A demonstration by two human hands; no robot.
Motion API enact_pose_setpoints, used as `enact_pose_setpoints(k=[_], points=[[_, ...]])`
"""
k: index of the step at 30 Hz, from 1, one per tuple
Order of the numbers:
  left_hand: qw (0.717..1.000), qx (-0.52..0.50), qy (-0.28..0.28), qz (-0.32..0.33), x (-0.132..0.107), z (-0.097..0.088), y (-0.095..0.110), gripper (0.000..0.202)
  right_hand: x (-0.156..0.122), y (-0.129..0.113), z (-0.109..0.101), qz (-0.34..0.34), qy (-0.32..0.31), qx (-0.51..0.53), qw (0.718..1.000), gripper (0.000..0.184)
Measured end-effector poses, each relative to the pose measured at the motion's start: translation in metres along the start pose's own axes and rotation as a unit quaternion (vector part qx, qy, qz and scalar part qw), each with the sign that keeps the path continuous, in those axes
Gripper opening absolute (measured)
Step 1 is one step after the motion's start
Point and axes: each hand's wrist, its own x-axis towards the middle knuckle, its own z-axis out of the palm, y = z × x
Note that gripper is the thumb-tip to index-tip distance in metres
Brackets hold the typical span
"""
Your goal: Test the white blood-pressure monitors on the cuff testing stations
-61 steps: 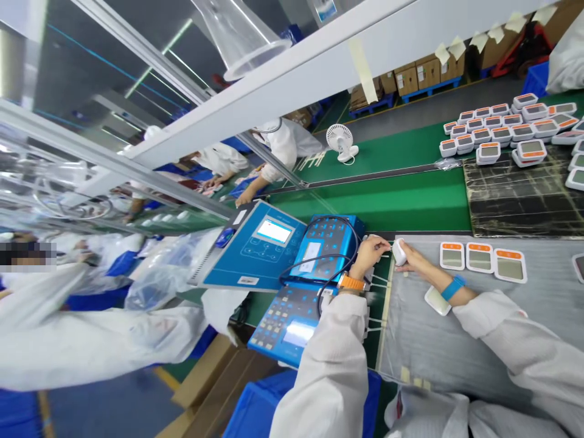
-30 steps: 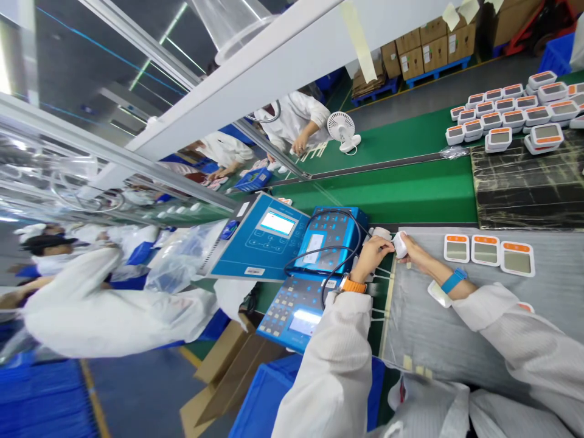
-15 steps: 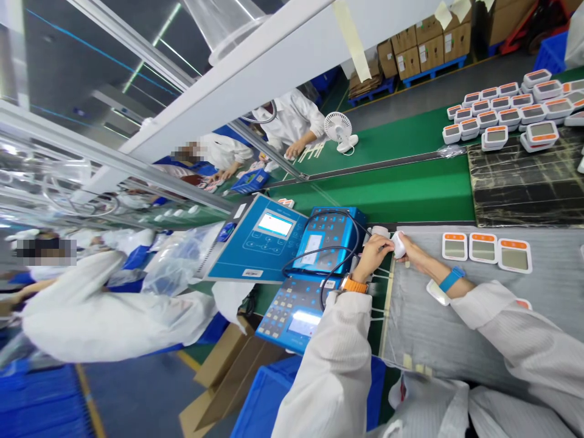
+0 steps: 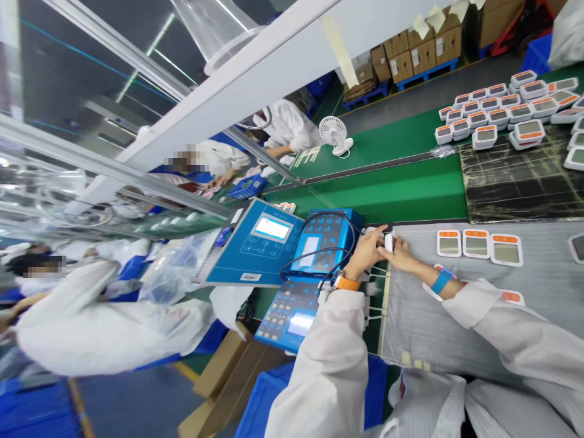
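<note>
A small white plastic device [image 4: 389, 243] is held upright over the left edge of the grey mat. My right hand [image 4: 401, 255], with a blue band on its wrist, is closed around it from the right. From the left, my left hand [image 4: 367, 250], below an orange watch strap, has its fingers at the device, the index finger reaching past its top; the thumb grips its near side. The fingers hide part of the device. Three white-and-orange display units [image 4: 476, 244] lie in a row right of my hands. Another white unit [image 4: 431, 291] is partly under my right wrist.
Blue test boxes [image 4: 323, 240] with screens and a looped black cable stand left of my hands. Many display units [image 4: 511, 112] are stacked at the far right beside a black-wrapped board [image 4: 515, 179]. A white fan [image 4: 334, 132] stands across the green belt. Co-workers sit beyond.
The white device has turned in my hands and now shows a narrower side. My left fingers have shifted from a pinch to a spread grip. The whole view has moved slightly.
</note>
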Motion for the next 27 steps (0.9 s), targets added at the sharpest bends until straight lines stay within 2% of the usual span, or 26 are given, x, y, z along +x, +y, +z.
enact_pose_setpoints(k=[1,3,5,6,8,10,13,15,17,18,21,22,24,26,27], points=[[1.0,0.024,-0.011,0.005,0.002,-0.002,0.001,0.07,-0.007,0.004,-0.009,-0.031,-0.009,-0.064,0.997,0.081],[0.999,0.042,-0.024,0.008,0.005,-0.002,0.0,0.072,-0.023,0.015,-0.037,-0.1,0.003,-0.206,0.973,0.062],[0.999,0.025,-0.036,0.009,0.008,0.001,-0.001,0.072,-0.041,0.032,-0.075,-0.143,0.081,-0.321,0.933,0.043],[0.999,0.016,-0.041,0.01,0.01,0.004,-0.002,0.072,-0.048,0.041,-0.095,-0.143,0.138,-0.366,0.909,0.042],[0.999,0.018,-0.05,0.004,0.012,0.007,-0.002,0.071,-0.059,0.058,-0.128,-0.143,0.206,-0.433,0.866,0.053],[0.997,0.048,-0.057,-0.01,0.011,0.006,0.0,0.077,-0.063,0.07,-0.147,-0.175,0.199,-0.479,0.837,0.064],[0.992,0.109,-0.039,-0.039,0.001,-0.003,0.006,0.085,-0.057,0.078,-0.151,-0.243,0.132,-0.51,0.815,0.066],[0.99,0.134,-0.022,-0.045,-0.012,-0.009,0.008,0.064,-0.05,0.075,-0.149,-0.253,0.097,-0.499,0.823,0.063],[0.99,0.133,-0.04,-0.028,-0.027,-0.012,0.01,0.031,-0.043,0.065,-0.148,-0.217,0.081,-0.476,0.848,0.059],[0.99,0.124,-0.06,-0.014,-0.035,-0.01,0.011,0.021,-0.041,0.058,-0.147,-0.188,0.072,-0.469,0.86,0.058],[0.99,0.099,-0.097,0.007,-0.05,-0.001,0.012,0.019,-0.042,0.036,-0.138,-0.108,0.074,-0.457,0.88,0.064],[0.991,0.095,-0.093,0.001,-0.052,0.002,0.012,0.018,-0.045,0.029,-0.129,-0.102,0.083,-0.438,0.889,0.069],[0.993,0.083,-0.077,-0.019,-0.053,0.006,0.012,0.015,-0.054,0.019,-0.102,-0.11,0.076,-0.341,0.931,0.07],[0.996,0.059,-0.061,-0.033,-0.053,0.006,0.011,0.011,-0.063,0.014,-0.068,-0.088,0.006,-0.167,0.982,0.057],[0.997,0.045,-0.052,-0.037,-0.052,0.006,0.011,0.009,-0.067,0.012,-0.051,-0.058,-0.041,-0.067,0.995,0.051]])
